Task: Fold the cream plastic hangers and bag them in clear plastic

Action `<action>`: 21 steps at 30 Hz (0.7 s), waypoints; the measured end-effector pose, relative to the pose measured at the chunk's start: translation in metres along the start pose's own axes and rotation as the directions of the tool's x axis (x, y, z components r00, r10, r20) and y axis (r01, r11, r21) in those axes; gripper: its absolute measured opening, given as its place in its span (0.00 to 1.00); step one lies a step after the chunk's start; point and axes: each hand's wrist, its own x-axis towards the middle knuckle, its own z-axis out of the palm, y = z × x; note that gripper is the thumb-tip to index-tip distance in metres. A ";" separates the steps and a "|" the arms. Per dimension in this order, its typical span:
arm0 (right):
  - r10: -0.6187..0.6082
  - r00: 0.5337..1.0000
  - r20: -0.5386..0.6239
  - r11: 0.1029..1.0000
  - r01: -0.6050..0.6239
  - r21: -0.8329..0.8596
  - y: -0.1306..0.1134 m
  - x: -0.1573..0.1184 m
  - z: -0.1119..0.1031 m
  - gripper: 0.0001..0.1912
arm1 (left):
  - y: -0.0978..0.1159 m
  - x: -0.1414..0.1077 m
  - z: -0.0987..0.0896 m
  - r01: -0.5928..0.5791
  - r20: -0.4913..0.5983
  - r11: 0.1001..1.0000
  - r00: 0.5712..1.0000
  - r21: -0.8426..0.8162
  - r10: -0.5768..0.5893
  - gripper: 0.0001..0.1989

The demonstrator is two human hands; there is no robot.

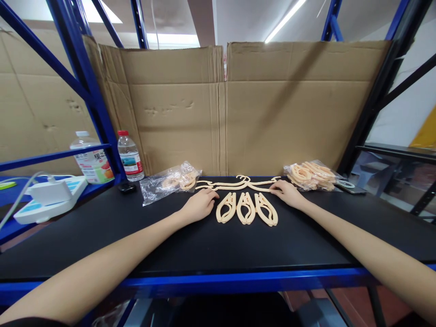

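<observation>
Cream plastic hangers (235, 185), unfolded and overlapping, lie across the black tabletop. My left hand (200, 204) rests at their left end, fingers curled by the tip of an arm; whether it grips anything is hidden. At the right end, my right hand (286, 193) touches the hanger arm with its fingertips. Three folded cream hangers sit in a row just in front: a left one (226, 208), a middle one (245, 208) and a right one (266, 209), between my two hands and touching neither.
Behind my left hand lies a clear bag with cream pieces (180, 178); another full bag (310, 175) is at the right, beside a phone (352, 187). Bottles (131, 156), a black object (127, 187) and a power strip (51, 200) stand left. Cardboard (177, 113) walls the back.
</observation>
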 end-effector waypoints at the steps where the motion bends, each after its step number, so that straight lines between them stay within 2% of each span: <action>1: 0.007 1.000 -0.007 1.000 -0.007 0.008 -0.001 0.000 0.000 0.07 | 0.001 0.000 0.000 0.005 -0.005 1.000 1.000 -0.016 -0.005 0.15; 6: 0.025 0.999 -0.032 0.998 -0.023 0.058 -0.005 0.001 -0.004 0.08 | 0.005 0.001 -0.002 0.042 -0.041 0.990 0.998 -0.138 -0.048 0.13; 11: 0.044 0.996 -0.079 0.995 -0.037 0.088 -0.009 0.001 -0.019 0.08 | 0.011 0.004 -0.004 0.167 -0.073 0.924 0.976 -0.343 -0.204 0.12; 17: 0.044 0.986 -0.159 0.994 -0.028 0.102 -0.021 -0.001 -0.041 0.09 | 0.011 0.006 -0.005 0.334 -0.016 0.713 0.900 -0.616 -0.435 0.14; 21: 0.010 0.977 -0.215 0.995 0.011 0.099 -0.034 -0.002 -0.050 0.09 | 0.014 0.007 -0.006 0.365 0.047 0.530 0.853 -0.766 -0.519 0.17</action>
